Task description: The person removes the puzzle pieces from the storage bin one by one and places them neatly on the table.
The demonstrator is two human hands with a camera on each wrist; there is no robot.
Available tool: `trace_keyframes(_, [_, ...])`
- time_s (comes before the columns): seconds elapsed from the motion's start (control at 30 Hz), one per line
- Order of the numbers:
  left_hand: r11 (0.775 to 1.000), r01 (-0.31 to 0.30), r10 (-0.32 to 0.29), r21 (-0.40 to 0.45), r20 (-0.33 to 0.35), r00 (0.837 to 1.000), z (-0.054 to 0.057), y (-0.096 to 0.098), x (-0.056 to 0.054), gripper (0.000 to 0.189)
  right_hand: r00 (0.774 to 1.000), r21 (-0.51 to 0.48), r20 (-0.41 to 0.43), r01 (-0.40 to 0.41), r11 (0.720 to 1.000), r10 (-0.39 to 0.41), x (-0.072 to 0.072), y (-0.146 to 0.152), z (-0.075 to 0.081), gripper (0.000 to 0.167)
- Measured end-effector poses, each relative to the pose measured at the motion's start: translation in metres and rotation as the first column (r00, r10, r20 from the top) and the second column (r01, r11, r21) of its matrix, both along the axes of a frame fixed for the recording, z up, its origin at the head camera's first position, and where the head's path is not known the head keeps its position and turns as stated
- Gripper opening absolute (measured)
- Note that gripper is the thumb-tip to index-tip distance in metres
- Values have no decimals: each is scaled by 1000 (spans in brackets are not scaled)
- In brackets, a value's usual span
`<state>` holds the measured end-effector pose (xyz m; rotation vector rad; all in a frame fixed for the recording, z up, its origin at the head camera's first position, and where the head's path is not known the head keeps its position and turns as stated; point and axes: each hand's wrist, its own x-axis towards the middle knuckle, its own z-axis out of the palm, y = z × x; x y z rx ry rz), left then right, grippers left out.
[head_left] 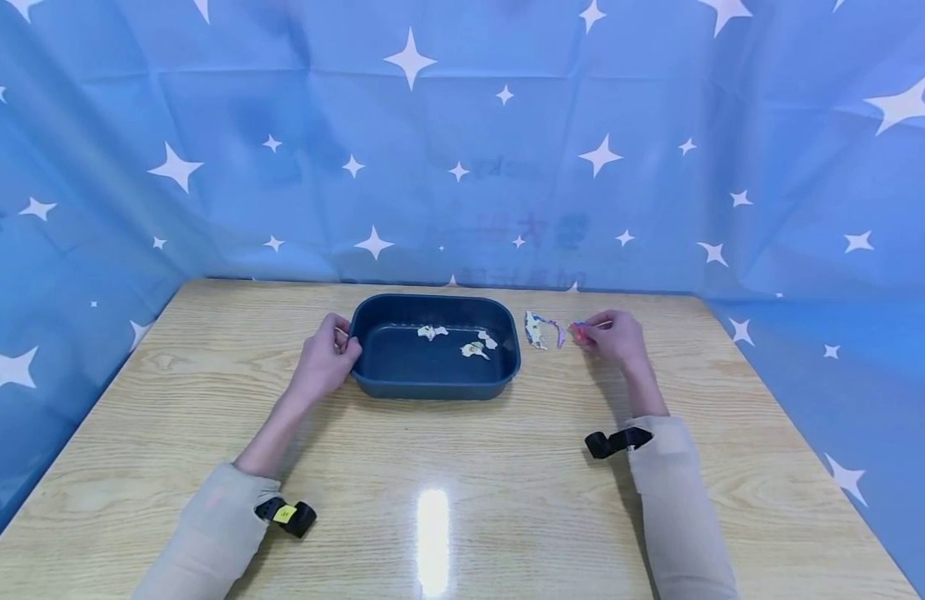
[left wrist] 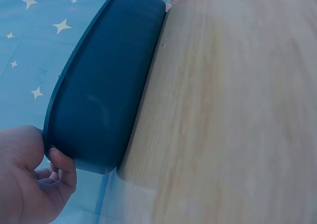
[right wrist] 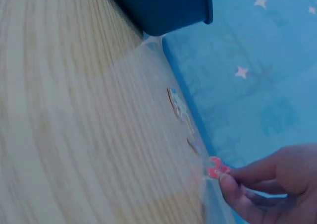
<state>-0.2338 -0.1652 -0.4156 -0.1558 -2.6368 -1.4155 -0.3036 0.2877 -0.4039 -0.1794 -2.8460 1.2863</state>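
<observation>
A dark blue rectangular basin (head_left: 432, 389) stands toward the back of the table. My left hand (head_left: 328, 353) grips its left rim, thumb on one side and curled fingers on the other, as the left wrist view shows (left wrist: 34, 179). Inside the basin lie several small pale cut-out scraps (head_left: 474, 350). Between thumb and fingertips, my right hand (head_left: 617, 336) pinches a small red flat cut-out piece (right wrist: 217, 168), right of the basin. Just left of that hand, a curved, pale, colourful-edged flat piece (head_left: 535, 330) lies on the table; its exact kind is unclear.
The wooden table (head_left: 522, 500) reaches back to a blue curtain (head_left: 462, 125) with white stars. A black wrist camera (head_left: 296, 518) is on the left sleeve and another black camera (head_left: 601, 445) on the right sleeve.
</observation>
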Motion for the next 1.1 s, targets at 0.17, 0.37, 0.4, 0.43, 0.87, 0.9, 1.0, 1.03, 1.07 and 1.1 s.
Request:
trace_keyframes(0.17, [1000,1,-1,0,0,1000,1,0,0,20,999,-53,48,3,999,-1,-1,3,-3,28])
trace_keyframes(0.37, [1000,-2,2,1,-6,1000,0,0,0,18,998,22,70,-9,1000,8,2,4,-1,31])
trace_keyframes(0.4, [1000,-2,2,0,-5,1000,0,0,0,18,997,31,78,-13,999,10,2,4,-1,32])
trace_keyframes(0.43, [1000,-3,3,-2,-5,1000,0,0,0,18,996,36,87,-16,999,13,3,4,0,33])
trace_keyframes(0.87, [1000,-10,10,-6,-2,1000,1,0,0,19,984,-71,-39,-175,982,173,8,-22,26,36])
trace_keyframes(0.9, [1000,-10,10,-5,0,1000,1,0,0,19,983,-66,-52,-180,981,177,9,-25,28,35])
trace_keyframes(1.0, [1000,-10,10,-7,1,1000,1,1,0,19,977,-64,-86,-201,978,195,10,-34,30,32])
trace_keyframes(1.03, [1000,-10,10,-7,2,1000,1,1,0,18,975,-61,-96,-206,977,200,11,-37,31,31])
trace_keyframes(1.07, [1000,-9,9,-8,3,1000,1,1,0,18,973,-60,-105,-213,975,206,12,-40,33,31])
trace_keyframes(1.1, [1000,-9,9,-8,4,1000,1,1,0,18,971,-60,-114,-219,974,211,12,-43,34,30])
